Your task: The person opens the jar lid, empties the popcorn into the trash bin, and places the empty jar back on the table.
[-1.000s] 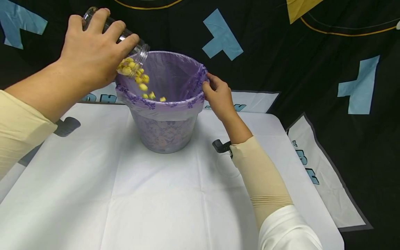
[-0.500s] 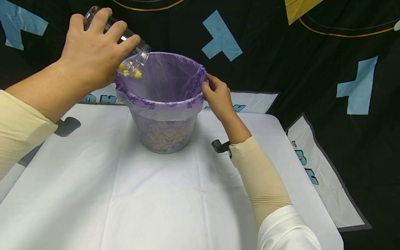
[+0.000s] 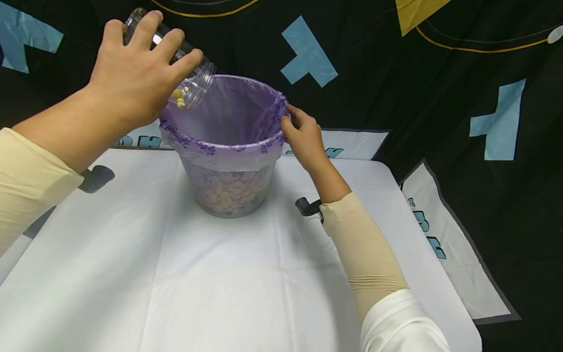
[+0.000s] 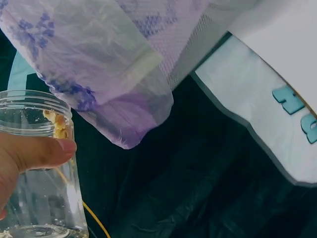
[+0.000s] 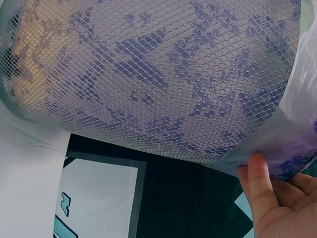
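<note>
The left grip (image 3: 132, 73) clasped the jar (image 3: 201, 80), likely light, stiff and slippery, best held mid-body; the right grip (image 3: 304, 137) pinched the lined bin (image 3: 226, 183) by its rim.

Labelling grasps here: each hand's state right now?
Left hand: holding the clear jar, mouth tipped down.
Right hand: pinching the purple liner at the rim of the mesh bin.

The left hand (image 3: 129, 78) grips a tilted jar (image 3: 200, 83) with yellow pieces (image 3: 179, 97) over the left of a purple-lined bin (image 3: 233, 190) on the worktop (image 3: 220, 278); the right hand (image 3: 304, 136) pinches the bin's right rim (image 3: 273, 142).
</note>
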Tool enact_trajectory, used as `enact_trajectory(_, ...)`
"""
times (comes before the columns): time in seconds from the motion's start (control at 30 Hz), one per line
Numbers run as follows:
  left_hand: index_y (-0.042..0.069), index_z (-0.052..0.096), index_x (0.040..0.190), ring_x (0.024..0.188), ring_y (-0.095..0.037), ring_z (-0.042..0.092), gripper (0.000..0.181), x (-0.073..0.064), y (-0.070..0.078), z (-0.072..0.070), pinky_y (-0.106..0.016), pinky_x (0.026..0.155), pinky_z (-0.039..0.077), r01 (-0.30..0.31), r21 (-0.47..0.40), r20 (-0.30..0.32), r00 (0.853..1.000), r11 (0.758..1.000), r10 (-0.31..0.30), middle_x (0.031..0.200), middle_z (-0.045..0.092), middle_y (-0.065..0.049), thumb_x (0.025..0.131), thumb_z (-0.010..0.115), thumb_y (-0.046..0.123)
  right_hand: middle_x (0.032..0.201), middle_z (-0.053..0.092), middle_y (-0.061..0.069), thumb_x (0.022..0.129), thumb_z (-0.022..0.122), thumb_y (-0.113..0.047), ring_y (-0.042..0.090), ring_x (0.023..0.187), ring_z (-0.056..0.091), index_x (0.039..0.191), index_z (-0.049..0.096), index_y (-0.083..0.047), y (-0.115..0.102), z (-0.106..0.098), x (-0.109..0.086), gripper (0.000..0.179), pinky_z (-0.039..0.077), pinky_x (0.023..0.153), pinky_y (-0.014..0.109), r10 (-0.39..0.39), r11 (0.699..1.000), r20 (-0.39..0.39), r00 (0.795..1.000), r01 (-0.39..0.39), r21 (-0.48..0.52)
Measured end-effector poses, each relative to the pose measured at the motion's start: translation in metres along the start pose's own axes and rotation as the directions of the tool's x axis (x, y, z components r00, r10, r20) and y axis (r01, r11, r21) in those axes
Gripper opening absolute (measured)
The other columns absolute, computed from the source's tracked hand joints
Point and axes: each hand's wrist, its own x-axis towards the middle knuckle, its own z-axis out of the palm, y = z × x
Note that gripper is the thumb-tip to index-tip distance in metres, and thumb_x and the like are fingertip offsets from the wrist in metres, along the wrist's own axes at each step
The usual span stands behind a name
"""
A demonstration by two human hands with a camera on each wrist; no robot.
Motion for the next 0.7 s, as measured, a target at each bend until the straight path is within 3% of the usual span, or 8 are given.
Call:
enact_trajectory(0.17, 0.021, 0.015, 0.144, 0.137, -0.038, -0.006, 0.114, 0.000, -0.001, -0.001, -0.063, 0.103, 0.011, -0.033, 0.031, -0.041, 0.999, 0.999, 0.035, 0.148, 0.008, -0.020, 0.054, 0.081, 0.002, 0.137, 0.044, 0.003, 0.091, 0.050, -0.031, 0.011, 0.115, 0.051, 0.139, 0.036, -0.014, 0.006, 0.001, 0.003, 0.052, 0.051, 0.082, 0.024, -0.016, 1.000, -0.002, 1.000, 0.016, 0.010)
enact_trajectory(0.33, 0.021, 0.014, 0.144, 0.136, -0.037, -0.011, 0.118, 0.000, -0.002, 0.000, -0.060, 0.106, 0.002, -0.060, 0.053, -0.015, 0.998, 0.997, 0.061, 0.149, 0.003, -0.019, 0.050, 0.083, 0.003, 0.137, 0.044, 0.005, 0.091, 0.050, -0.029, 0.012, 0.114, 0.052, 0.139, 0.036, -0.012, -0.001, 0.002, 0.000, 0.052, 0.051, 0.083, 0.025, -0.010, 1.000, 0.001, 1.000, 0.010, -0.004)
enact_trajectory(0.7, 0.021, 0.028, 0.140, 0.135, -0.040, -0.004, 0.111, -0.003, -0.001, 0.007, -0.060, 0.105, 0.007, -0.087, 0.067, 0.055, 0.995, 0.994, 0.084, 0.141, 0.022, -0.023, 0.047, 0.087, 0.006, 0.137, 0.044, 0.008, 0.092, 0.048, -0.025, 0.014, 0.115, 0.052, 0.138, 0.036, -0.008, -0.019, 0.004, -0.012, 0.050, 0.051, 0.083, 0.025, -0.017, 0.999, -0.002, 1.000, 0.017, -0.034)
